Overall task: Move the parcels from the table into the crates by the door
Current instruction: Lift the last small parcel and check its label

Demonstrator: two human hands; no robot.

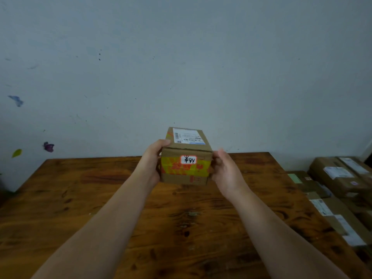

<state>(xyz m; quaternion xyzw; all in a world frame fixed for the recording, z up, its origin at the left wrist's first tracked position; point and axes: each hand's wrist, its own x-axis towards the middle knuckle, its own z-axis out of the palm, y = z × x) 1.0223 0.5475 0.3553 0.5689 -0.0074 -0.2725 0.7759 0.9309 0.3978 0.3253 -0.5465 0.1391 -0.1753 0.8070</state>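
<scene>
In the head view, a small cardboard parcel (186, 158) is in the middle of the picture, over the far part of a brown wooden surface (100, 198) and in front of a pale wall (181, 57). The parcel has a white printed label (187, 135) on its top, a band of yellow tape (185, 167) around the near face, and a small white sticker (188, 159) with handwriting on that tape. The left hand (150, 162) is at 9 o'clock of the parcel and holds it, with the thumb on the top edge and the palm against the left side. The right hand (225, 170) is at 3 o'clock of the parcel and holds the right side; it is a little blurred, so I cannot tell how its fingers lie behind the box. The parcel seems to be raised a little from the surface, but I cannot say this for sure. At about 4 o'clock from the parcel, beyond the right edge of the surface and lower than it, lies a pile of other parcels (338, 188); I cannot tell if they are inside a crate. No door shows here. I judge that the step in hand is the pick-up of this one parcel, with the carrying not yet done. The next move, I think, calls for a firm hold from both sides, a turn away from the wall to find the crates, and a level parcel on the way.
</scene>
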